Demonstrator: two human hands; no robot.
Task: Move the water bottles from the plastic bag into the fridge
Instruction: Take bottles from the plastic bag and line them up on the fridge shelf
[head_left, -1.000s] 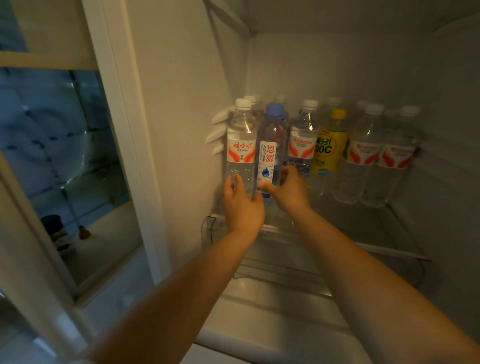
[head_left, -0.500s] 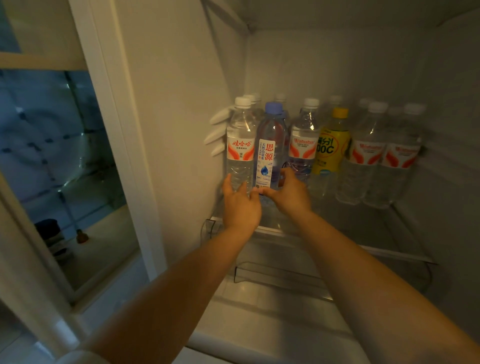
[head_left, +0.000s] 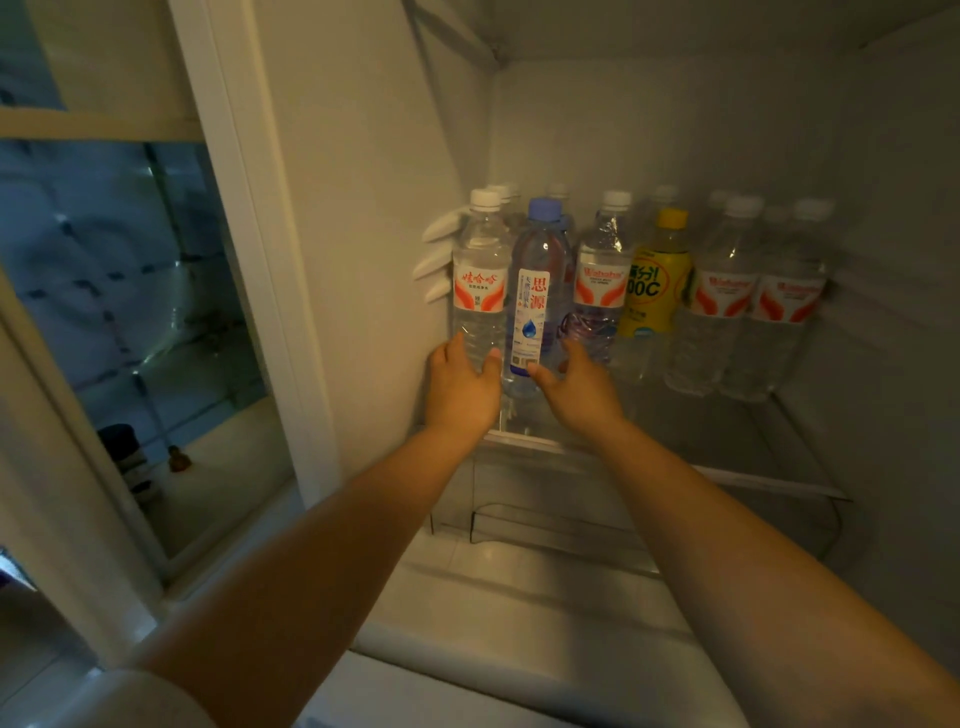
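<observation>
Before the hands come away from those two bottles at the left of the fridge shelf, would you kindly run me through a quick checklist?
1. White-capped bottle upright on the glass shelf: ok.
2. Blue-capped bottle upright beside it: ok.
3. Left hand grip: thumb and fingers lie round the base of the white-capped bottle; ok to let go once it is steady.
4. Right hand: thumb tip at the blue-capped bottle's label, fingers spread; whether it really touches, cannot tell.
5. Bottles' bases fully on the shelf: cannot tell, the hands hide them.
6. Free shelf space in front of the yellow bottle: ok.
</observation>
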